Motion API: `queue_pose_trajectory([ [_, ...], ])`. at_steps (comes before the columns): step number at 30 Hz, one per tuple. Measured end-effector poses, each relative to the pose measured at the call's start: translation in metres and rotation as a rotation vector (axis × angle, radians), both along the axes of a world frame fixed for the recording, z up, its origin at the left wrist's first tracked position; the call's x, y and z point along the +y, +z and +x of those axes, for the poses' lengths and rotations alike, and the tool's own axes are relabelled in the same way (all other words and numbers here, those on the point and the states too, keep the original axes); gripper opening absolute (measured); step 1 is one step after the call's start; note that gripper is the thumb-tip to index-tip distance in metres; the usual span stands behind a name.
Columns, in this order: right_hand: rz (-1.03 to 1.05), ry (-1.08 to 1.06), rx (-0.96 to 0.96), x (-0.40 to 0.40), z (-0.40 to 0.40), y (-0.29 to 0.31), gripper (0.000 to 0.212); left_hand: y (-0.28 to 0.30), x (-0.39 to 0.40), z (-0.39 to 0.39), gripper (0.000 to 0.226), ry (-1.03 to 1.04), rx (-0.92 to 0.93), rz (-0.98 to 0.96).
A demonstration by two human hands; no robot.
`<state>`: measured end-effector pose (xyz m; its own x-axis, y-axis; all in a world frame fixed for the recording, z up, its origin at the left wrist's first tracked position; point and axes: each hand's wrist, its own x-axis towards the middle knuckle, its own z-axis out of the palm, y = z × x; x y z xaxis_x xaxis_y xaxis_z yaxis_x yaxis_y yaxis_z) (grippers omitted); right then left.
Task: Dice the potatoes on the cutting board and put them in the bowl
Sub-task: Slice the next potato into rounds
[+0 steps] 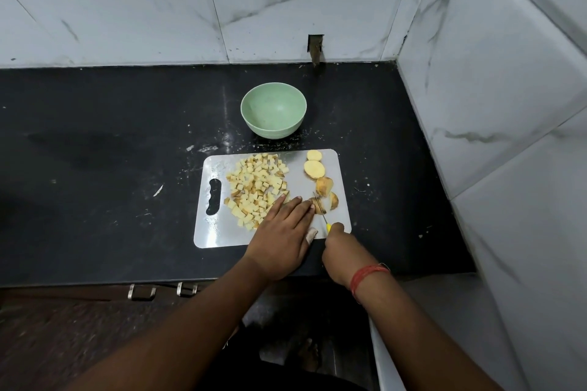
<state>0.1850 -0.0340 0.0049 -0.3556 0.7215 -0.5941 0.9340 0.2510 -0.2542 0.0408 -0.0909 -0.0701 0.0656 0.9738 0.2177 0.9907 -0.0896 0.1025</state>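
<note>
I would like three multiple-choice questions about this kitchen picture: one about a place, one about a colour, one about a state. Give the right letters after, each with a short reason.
1. Where does the bowl stand?
A. on the cutting board
B. on the counter behind the cutting board
C. in the left hand

2. What colour is the knife handle?
A. yellow
B. black
C. red

3. What is in the bowl?
A. potato dice
B. water
C. nothing visible

Answers:
1 B: it stands on the dark counter beyond the cutting board.
2 A: yellow shows above the right hand gripping the knife.
3 C: its inside looks bare; the potato dice lie on the board beside the left hand.
</note>
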Motion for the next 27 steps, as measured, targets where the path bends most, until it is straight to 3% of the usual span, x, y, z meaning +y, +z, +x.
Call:
queue_pose_trajectory([
  [5, -0.012, -0.018, 0.039, -0.010, 0.014, -0.006, 0.030, 0.001, 0.000, 0.001, 0.055, 0.001, 0.021, 0.014],
  [9, -0.025, -0.010, 0.014, -0.013, 0.014, -0.005, 0.037, 0.001, -0.001, 0.001, 0.056, 0.003, 0.027, 0.018],
  [27, -0.038, -0.059, 0.048, -0.033, 0.047, -0.006, 0.025, 0.002, -0.003, 0.001, 0.058, 0.003, 0.024, -0.010],
])
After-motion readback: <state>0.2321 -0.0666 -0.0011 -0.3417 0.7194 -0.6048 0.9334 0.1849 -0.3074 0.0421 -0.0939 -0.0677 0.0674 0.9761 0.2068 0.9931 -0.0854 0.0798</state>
